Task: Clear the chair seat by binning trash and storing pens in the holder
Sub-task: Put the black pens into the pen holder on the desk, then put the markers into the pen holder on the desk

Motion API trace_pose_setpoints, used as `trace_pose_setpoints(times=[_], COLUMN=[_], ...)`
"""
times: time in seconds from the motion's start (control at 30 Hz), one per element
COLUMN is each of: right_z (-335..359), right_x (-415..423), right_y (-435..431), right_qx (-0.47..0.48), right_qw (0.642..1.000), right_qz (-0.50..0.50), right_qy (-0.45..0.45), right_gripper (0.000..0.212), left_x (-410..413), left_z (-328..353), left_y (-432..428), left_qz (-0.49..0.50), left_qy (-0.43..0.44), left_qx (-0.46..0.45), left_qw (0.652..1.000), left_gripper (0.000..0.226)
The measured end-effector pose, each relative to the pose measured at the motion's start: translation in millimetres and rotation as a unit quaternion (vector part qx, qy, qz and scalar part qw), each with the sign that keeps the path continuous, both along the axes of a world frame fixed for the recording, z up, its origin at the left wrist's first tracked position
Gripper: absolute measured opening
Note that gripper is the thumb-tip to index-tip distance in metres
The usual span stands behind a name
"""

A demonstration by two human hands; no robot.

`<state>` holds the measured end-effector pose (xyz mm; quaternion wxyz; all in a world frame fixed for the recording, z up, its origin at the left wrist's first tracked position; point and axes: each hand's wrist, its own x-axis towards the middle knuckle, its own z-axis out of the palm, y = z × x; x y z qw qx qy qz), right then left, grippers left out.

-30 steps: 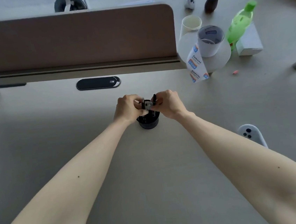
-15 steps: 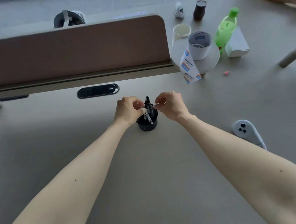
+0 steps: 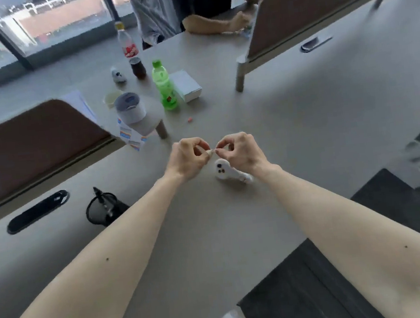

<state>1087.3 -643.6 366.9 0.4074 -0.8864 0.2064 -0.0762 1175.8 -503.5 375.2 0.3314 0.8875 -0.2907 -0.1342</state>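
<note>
Scrap, small and pale, is pinched between left hand and right hand, fingertips meeting above the table; probably trash headed for a bin. Holder, with pens already inside, stands left of the left hand.

soft daylight, smeared edges

flat daylight from the windows at top left leaves the table grey, shadows faint. motion blur smears the right divider; wide-angle bending curves the edges. the scrap between left hand and right hand is too blurred to identify.
</note>
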Motion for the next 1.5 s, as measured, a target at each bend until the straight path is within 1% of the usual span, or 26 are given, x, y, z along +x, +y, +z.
trace_pose_setpoints(times=[0.13,0.2,0.3,0.4,0.5,0.57,0.63,0.73,0.8,0.9,1.0,1.1,1.2,1.3,1.37,1.5], right_z=[5.8,6.0,4.0,-4.3,-13.9,-20.9,-31.7,-49.6,-61.1,-80.4,-108.1,-136.4,-167.8,-200.1,-223.6,-273.6], right_x=[-128.4,-178.7,-287.9,-409.0,-515.7,-570.3,-624.1,-687.6,-727.8,-776.2,-821.9,-863.6,-900.7,-932.2,-955.8,-1001.0], right_y=[-96.8,-123.3,-174.0,-221.1,-250.6,-261.0,-269.6,-277.7,-287.6,-306.3,-334.1,-362.3,-384.5,-396.4,-406.3,-427.0], right_qx=[-0.002,0.0,0.006,0.015,0.021,0.007,-0.005,-0.009,0.0,0.023,0.061,0.106,0.14,0.177,0.195,0.207], right_qw=[0.993,0.989,0.973,0.942,0.904,0.883,0.856,0.822,0.791,0.755,0.716,0.685,0.654,0.635,0.622,0.597], right_qz=[-0.117,-0.148,-0.231,-0.334,-0.423,-0.462,-0.502,-0.55,-0.589,-0.634,-0.67,-0.691,-0.712,-0.72,-0.725,-0.746], right_qy=[0.005,0.015,0.026,0.036,0.057,0.088,0.12,0.15,0.163,0.167,0.188,0.205,0.213,0.217,0.223,0.212], right_gripper=[0.015,0.016,0.015,0.013,0.011,0.012,0.013,0.013,0.015,0.016,0.016,0.017,0.017,0.016,0.017,0.016], left_x=[-102.3,-139.9,-226.3,-328.7,-423.4,-472.8,-522.4,-583.0,-624.3,-678.1,-731.2,-778.9,-822.6,-859.2,-883.4,-923.8], left_z=[13.5,12.5,11.3,10.4,2.6,-3.7,-13.9,-29.1,-41.4,-66.5,-99.2,-134.0,-169.2,-209.8,-243.7,-308.3], left_y=[-114.4,-151.9,-225.1,-297.7,-350.3,-373.2,-399.2,-429.5,-456.0,-497.2,-546.9,-599.9,-643.6,-669.7,-684.5,-699.8], left_qz=[-0.13,-0.165,-0.246,-0.339,-0.429,-0.468,-0.514,-0.572,-0.604,-0.639,-0.666,-0.69,-0.713,-0.746,-0.776,-0.815], left_qy=[-0.006,-0.009,-0.023,-0.031,-0.043,-0.052,-0.071,-0.054,-0.041,-0.029,-0.013,0.002,0.004,-0.014,-0.042,-0.132], left_qx=[0.006,0.005,0.01,0.015,0.034,0.059,0.076,0.091,0.103,0.12,0.149,0.183,0.195,0.213,0.225,0.228], left_qw=[0.992,0.986,0.969,0.94,0.902,0.88,0.852,0.813,0.79,0.759,0.731,0.7,0.673,0.631,0.587,0.516], left_gripper=[0.014,0.013,0.013,0.013,0.012,0.011,0.012,0.011,0.011,0.012,0.012,0.016,0.017,0.019,0.026,0.041])
